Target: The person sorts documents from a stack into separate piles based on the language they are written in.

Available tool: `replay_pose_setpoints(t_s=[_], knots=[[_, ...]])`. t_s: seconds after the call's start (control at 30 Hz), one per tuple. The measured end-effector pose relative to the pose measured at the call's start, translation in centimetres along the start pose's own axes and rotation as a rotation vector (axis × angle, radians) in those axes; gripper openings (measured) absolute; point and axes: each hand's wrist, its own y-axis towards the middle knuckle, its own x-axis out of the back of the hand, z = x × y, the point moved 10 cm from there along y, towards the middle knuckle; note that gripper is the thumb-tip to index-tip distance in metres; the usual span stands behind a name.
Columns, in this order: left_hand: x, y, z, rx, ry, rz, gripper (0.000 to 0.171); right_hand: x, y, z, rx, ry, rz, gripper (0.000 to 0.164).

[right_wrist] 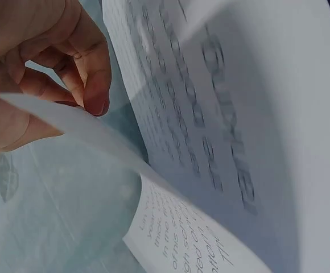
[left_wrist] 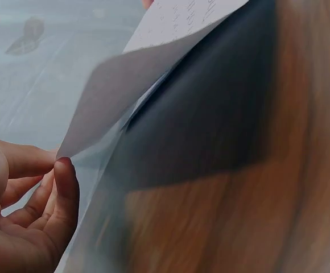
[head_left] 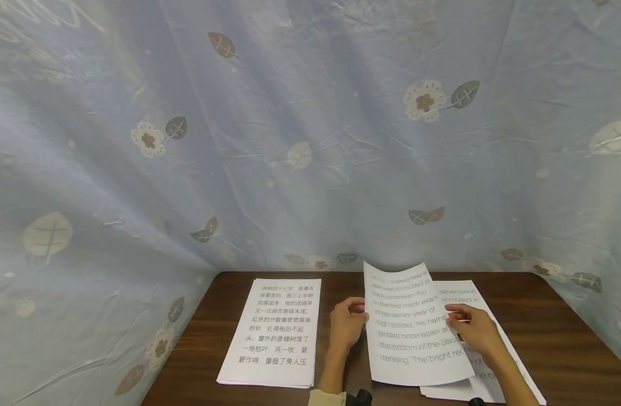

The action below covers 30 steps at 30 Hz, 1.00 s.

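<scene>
Between my two hands a printed sheet of paper [head_left: 412, 332] with large English text is held up off the table, its far edge curling. My left hand [head_left: 348, 324] pinches its left edge between thumb and fingers; the left wrist view shows this grip on the sheet [left_wrist: 108, 96]. At the other edge my right hand [head_left: 470, 327] pinches the sheet, with the thumb [right_wrist: 98, 94] against the paper in the right wrist view. Beneath and to the right lies a stack of English sheets [head_left: 503, 349], partly hidden by the raised sheet and my right arm.
A neat stack of sheets with Chinese text [head_left: 274, 332] lies left of my left hand. Everything rests on a dark brown wooden table [head_left: 198, 332]. Behind it hangs a pale blue curtain [head_left: 310, 141] with leaves and flowers, reaching the table's back edge.
</scene>
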Motion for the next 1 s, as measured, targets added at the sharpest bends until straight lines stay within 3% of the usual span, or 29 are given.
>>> replay_pose_setpoints(t_s=[0.2, 0.53, 1.0], knots=[[-2.6, -0.7, -0.2, 0.018, -0.068, -0.013, 0.033, 1.7, -0.2, -1.8, -0.019, -0.032, 0.016, 0.047], [-5.6, -1.3, -1.0, 0.028, -0.169, -0.016, 0.033, 4.7, -0.4, -3.9, -0.032, -0.036, 0.027, 0.05], [-8.3, -1.8, -1.1, 0.047, -0.186, -0.026, 0.033, 7.0, -0.4, -7.0, -0.062, -0.018, 0.073, 0.054]])
